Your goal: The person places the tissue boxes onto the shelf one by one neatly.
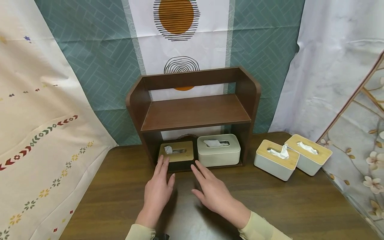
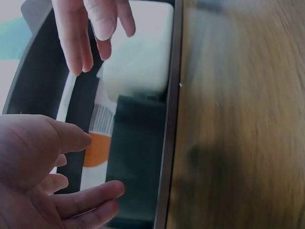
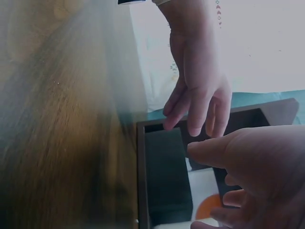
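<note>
Pale yellow sleeves [image 1: 262,227], small black object [image 1: 162,237] beside left cuff [image 1: 139,232].

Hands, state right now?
Left hand: open, by the black tissue box, gripping nothing.
Right hand: open, holding nothing.

Green-and-white patterned cloth [image 1: 207,46] behind brown wooden table [image 1: 117,193]; cream cloth [image 1: 45,123] at left, pale floral cloth [image 1: 339,90] at right.
</note>
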Action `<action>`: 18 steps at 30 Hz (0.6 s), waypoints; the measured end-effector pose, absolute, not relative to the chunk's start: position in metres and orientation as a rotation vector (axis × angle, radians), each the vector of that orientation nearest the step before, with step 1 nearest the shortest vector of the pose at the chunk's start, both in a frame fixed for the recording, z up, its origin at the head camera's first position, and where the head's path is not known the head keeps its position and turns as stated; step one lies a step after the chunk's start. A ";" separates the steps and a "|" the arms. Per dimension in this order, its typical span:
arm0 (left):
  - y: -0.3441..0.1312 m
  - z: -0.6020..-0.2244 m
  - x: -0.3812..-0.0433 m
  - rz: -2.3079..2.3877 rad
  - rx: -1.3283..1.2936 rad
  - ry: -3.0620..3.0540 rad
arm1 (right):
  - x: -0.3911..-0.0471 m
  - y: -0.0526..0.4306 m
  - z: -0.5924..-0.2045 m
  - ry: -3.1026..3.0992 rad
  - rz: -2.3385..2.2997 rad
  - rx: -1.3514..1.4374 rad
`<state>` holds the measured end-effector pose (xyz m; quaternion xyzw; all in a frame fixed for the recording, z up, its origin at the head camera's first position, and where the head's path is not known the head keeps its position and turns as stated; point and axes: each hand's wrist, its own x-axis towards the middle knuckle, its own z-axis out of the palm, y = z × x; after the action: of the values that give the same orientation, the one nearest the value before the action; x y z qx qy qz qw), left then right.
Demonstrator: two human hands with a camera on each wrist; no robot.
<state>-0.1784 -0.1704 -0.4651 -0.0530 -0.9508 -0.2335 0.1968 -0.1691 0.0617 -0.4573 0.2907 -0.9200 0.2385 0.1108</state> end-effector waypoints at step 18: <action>-0.120 -0.448 -0.170 -0.672 -0.357 -2.621 | -0.149 0.122 -0.449 -2.675 0.650 0.697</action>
<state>-0.1701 -0.1201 -0.4479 -0.1280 -0.9401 -0.2408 0.2046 -0.1489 0.1220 -0.4491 0.2426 -0.9313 0.2263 0.1505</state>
